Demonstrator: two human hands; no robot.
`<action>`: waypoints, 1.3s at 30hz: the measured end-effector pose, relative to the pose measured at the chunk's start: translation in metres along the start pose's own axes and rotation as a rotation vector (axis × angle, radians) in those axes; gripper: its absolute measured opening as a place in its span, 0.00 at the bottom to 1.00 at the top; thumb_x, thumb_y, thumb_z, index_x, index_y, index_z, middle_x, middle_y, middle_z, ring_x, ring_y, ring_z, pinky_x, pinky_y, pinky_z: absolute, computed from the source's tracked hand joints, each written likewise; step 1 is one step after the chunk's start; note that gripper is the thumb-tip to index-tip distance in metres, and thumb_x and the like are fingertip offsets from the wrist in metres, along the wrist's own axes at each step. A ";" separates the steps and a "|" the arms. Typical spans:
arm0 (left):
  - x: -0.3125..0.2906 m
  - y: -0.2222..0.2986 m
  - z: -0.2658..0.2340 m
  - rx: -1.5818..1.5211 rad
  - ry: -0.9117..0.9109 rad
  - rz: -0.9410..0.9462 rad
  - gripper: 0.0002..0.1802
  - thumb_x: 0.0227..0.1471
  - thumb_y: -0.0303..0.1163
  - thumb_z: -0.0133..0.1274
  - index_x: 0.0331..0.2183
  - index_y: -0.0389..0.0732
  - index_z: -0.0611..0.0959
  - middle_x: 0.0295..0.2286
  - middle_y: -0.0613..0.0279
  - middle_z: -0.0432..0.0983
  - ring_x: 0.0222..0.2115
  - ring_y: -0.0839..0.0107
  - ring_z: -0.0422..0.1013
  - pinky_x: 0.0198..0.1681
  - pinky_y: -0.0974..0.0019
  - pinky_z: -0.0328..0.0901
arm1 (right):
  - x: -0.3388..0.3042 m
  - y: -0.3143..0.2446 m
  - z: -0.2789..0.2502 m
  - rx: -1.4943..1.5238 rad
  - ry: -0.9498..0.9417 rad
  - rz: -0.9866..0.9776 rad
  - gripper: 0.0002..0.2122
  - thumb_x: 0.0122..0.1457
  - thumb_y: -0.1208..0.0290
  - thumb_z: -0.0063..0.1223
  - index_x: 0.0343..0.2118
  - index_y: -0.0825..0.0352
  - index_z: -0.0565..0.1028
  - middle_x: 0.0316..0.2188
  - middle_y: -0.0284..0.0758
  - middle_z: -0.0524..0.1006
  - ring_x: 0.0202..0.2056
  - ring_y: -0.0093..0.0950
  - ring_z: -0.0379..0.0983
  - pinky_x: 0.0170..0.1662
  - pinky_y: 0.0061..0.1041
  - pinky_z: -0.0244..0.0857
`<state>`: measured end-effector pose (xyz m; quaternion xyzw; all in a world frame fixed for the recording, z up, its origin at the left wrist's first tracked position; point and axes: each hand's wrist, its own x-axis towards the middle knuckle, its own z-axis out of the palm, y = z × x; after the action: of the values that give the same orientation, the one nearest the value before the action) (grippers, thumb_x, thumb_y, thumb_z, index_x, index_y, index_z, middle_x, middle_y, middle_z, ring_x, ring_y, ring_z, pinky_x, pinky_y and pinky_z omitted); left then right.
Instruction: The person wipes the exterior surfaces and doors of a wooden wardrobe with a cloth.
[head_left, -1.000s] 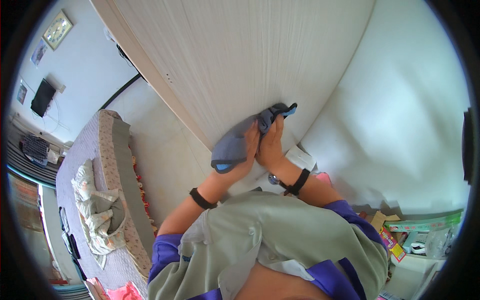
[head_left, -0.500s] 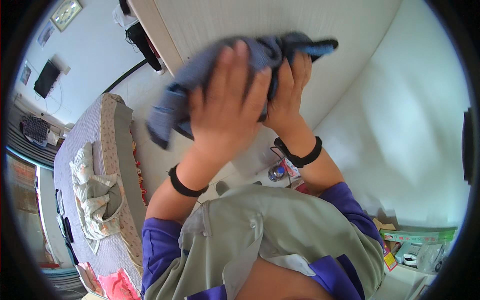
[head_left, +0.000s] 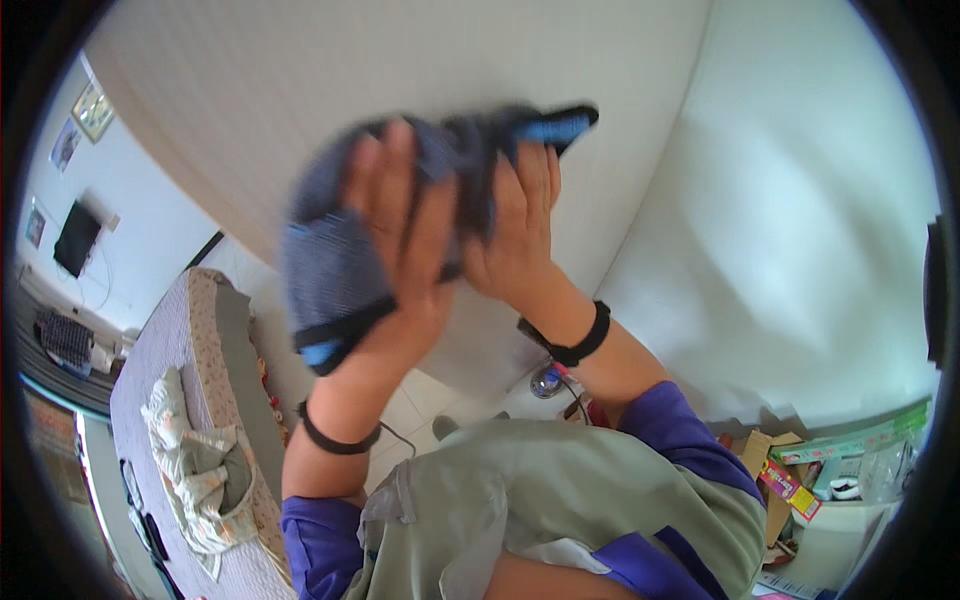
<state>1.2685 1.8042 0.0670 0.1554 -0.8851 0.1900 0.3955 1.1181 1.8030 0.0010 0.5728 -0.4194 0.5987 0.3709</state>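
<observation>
Grey-blue cloth [head_left: 340, 262] is sitting against or just off the pale panel [head_left: 420, 60], can't tell; left hand [head_left: 405, 250] and right hand [head_left: 521, 240] are backing it, fingers outstretched, unclenched. Nothing's showing how much is done or remaining.

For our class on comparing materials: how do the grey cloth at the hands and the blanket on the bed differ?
The cloth is grey with black edging and bits of blue; the blanket is mostly pale and patterned. The left hand and right hand lie against the cloth; the blanket rests on the bed, untouched. Both are fabric and look bunched or folded.
</observation>
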 end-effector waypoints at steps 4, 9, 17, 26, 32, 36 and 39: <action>0.032 0.012 0.000 0.098 0.045 -0.045 0.33 0.37 0.22 0.47 0.51 0.40 0.66 0.56 0.47 0.49 0.58 0.49 0.41 0.59 0.50 0.37 | 0.033 0.025 -0.002 -0.060 0.064 -0.015 0.29 0.42 0.67 0.46 0.51 0.70 0.60 0.52 0.55 0.55 0.54 0.53 0.50 0.55 0.54 0.37; 0.007 0.036 0.075 -0.090 -0.182 -0.078 0.31 0.40 0.28 0.51 0.50 0.39 0.66 0.55 0.47 0.49 0.56 0.50 0.46 0.56 0.50 0.43 | -0.033 0.065 0.001 -0.112 0.182 0.189 0.25 0.44 0.67 0.48 0.47 0.70 0.60 0.51 0.59 0.55 0.52 0.57 0.49 0.54 0.56 0.39; -0.017 0.063 0.109 -0.424 -0.211 -0.038 0.17 0.51 0.33 0.46 0.39 0.31 0.75 0.39 0.46 0.71 0.41 0.53 0.66 0.45 0.58 0.61 | -0.116 0.028 -0.054 0.142 -0.120 0.701 0.21 0.46 0.73 0.49 0.43 0.75 0.59 0.41 0.55 0.62 0.45 0.52 0.59 0.49 0.39 0.53; 0.023 0.031 0.053 -0.092 -0.090 0.072 0.20 0.40 0.31 0.53 0.39 0.38 0.77 0.44 0.52 0.69 0.48 0.55 0.62 0.51 0.58 0.56 | -0.072 0.041 -0.053 0.005 -0.322 0.425 0.29 0.44 0.81 0.46 0.52 0.80 0.52 0.52 0.63 0.50 0.53 0.59 0.48 0.57 0.46 0.45; 0.041 0.016 0.008 0.348 0.501 -0.125 0.23 0.32 0.29 0.53 0.38 0.43 0.77 0.47 0.59 0.67 0.51 0.60 0.59 0.55 0.46 0.46 | 0.040 0.035 -0.050 0.131 -0.177 0.160 0.31 0.46 0.71 0.50 0.53 0.73 0.53 0.52 0.61 0.50 0.53 0.59 0.46 0.56 0.51 0.41; 0.038 0.025 0.024 0.372 0.353 -0.081 0.24 0.35 0.24 0.49 0.41 0.40 0.76 0.50 0.56 0.63 0.52 0.57 0.57 0.56 0.48 0.45 | 0.086 0.054 -0.030 0.003 -0.029 0.000 0.30 0.45 0.69 0.50 0.52 0.71 0.55 0.52 0.58 0.52 0.54 0.56 0.46 0.55 0.53 0.38; 0.040 0.030 0.047 0.268 0.408 -0.015 0.25 0.37 0.21 0.46 0.44 0.39 0.73 0.50 0.51 0.63 0.51 0.54 0.59 0.55 0.49 0.49 | 0.090 0.073 -0.028 -0.052 0.020 0.024 0.31 0.43 0.70 0.51 0.52 0.71 0.55 0.53 0.55 0.52 0.55 0.53 0.46 0.57 0.52 0.34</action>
<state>1.1999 1.8042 0.0616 0.1713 -0.7527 0.3303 0.5431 1.0339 1.7988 0.0850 0.5520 -0.4381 0.5975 0.3827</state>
